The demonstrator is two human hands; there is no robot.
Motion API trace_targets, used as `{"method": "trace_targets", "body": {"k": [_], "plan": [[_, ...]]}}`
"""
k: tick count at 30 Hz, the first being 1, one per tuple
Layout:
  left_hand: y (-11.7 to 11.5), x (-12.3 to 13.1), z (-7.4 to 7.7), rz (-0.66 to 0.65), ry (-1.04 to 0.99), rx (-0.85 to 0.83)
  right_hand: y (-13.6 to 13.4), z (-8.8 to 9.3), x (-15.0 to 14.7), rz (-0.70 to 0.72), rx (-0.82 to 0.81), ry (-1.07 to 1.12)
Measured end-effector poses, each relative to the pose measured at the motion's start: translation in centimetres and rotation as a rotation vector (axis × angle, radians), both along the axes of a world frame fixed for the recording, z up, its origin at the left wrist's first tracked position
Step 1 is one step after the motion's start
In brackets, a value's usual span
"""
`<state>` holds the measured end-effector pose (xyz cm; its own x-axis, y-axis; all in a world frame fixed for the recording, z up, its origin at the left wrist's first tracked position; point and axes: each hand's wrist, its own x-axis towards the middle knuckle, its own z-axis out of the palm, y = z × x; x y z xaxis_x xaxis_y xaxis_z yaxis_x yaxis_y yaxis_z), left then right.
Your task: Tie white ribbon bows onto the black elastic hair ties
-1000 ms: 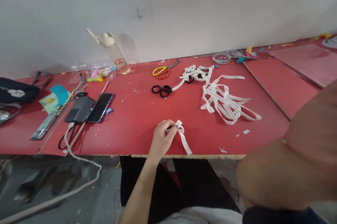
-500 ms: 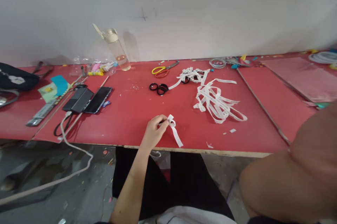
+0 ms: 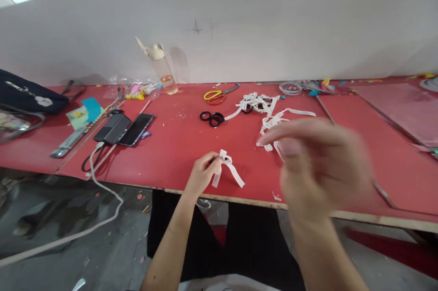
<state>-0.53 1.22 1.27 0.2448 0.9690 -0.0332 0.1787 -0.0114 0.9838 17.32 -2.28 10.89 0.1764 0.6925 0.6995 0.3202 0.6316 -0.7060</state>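
Observation:
My left hand pinches a small white ribbon bow just above the red table, near its front edge. The bow's two tails hang down toward the table. My right hand is raised in front of the camera, close and blurred by motion; its fingers look loosely stretched toward the left, with nothing visible in them. Behind it lies a loose pile of white ribbon strips.
Yellow-handled scissors, black rings, a drink bottle, two phones with a cable, a ruler, coloured paper and a dark bag lie on the table. A white wall backs it.
My right arm, earlier only a forearm at the frame's right edge, has swung in so the hand is in front of the camera. The ribbon in my left hand now shows two tails.

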Motion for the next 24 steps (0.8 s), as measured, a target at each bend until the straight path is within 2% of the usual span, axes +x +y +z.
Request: {"method": "trace_targets", "body": {"k": [3, 6, 9, 13, 17, 24], "plan": [[0.2, 0.0, 0.0, -0.025, -0.055, 0.013, 0.2, -3.8, -1.1, 0.068, -0.161, -0.074], [0.1, 0.1, 0.1, -0.015, -0.045, -0.014, -0.3, -7.8, -2.2, 0.076, -0.323, -0.141], [-0.1, 0.1, 0.3, 0.014, -0.031, -0.036, -1.0, -9.9, -2.6, 0.095, -0.349, -0.206], [-0.2, 0.1, 0.5, 0.043, -0.045, -0.036, -1.2, -10.3, -2.6, 0.142, -0.367, -0.278], [-0.2, 0.2, 0.5, 0.065, -0.083, -0.057, -1.2, -10.4, -2.6, 0.098, -0.437, -0.258], [-1.5, 0.7, 0.8, 0.074, -0.037, -0.059, -1.1, -10.1, -2.5, 0.13, -0.346, -0.328]]}}
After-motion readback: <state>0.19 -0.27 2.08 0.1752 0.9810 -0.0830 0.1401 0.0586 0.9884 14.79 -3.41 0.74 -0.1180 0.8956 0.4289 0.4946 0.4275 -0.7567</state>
